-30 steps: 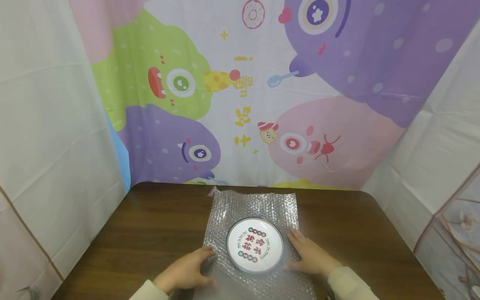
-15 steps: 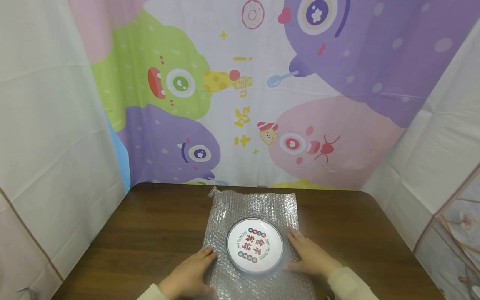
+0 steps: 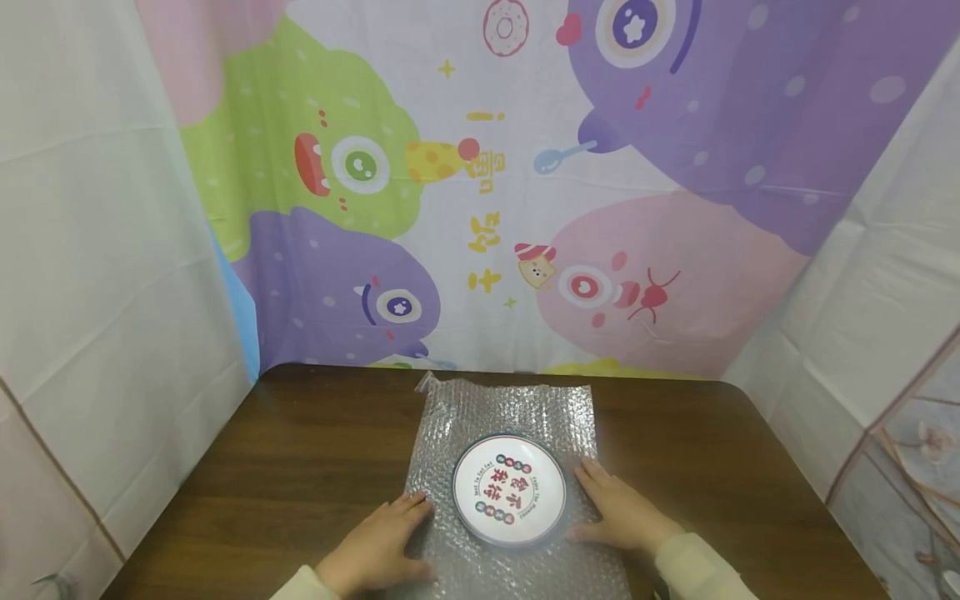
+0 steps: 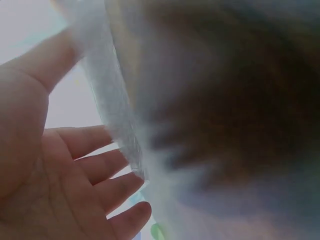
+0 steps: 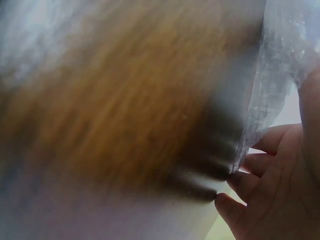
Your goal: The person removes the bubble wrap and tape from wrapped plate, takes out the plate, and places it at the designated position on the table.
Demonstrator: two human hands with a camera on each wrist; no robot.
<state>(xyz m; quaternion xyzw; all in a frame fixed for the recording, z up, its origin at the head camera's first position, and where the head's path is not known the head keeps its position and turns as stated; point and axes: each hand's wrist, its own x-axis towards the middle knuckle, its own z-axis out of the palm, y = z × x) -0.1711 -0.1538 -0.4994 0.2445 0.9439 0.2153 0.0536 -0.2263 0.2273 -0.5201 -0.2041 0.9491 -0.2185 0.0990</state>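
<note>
A round white plate [image 3: 510, 492] with a dark green rim and red lettering lies face up on a sheet of clear bubble wrap [image 3: 517, 408]. My left hand [image 3: 378, 542] rests at the wrap's left edge, fingertips touching it, apart from the plate. On the other side, my right hand [image 3: 626, 512] lies along the right edge with fingers extended over the wrap, close to the plate's rim. Both wrist views show relaxed, spread fingers by the wrap's edge: the left hand [image 4: 75, 165] and the right hand [image 5: 275, 175]. Neither grips anything.
Under the wrap is a dark brown wooden table [image 3: 300, 450] with rounded far corners. Behind it hangs a cloth printed with cartoon monsters [image 3: 480, 192]. Pale curtains [image 3: 112, 250] flank the table on both sides.
My left hand has shifted slightly toward the near side, its thumb lower along the wrap's edge. The right hand, the plate and the far part of the wrap look still.
</note>
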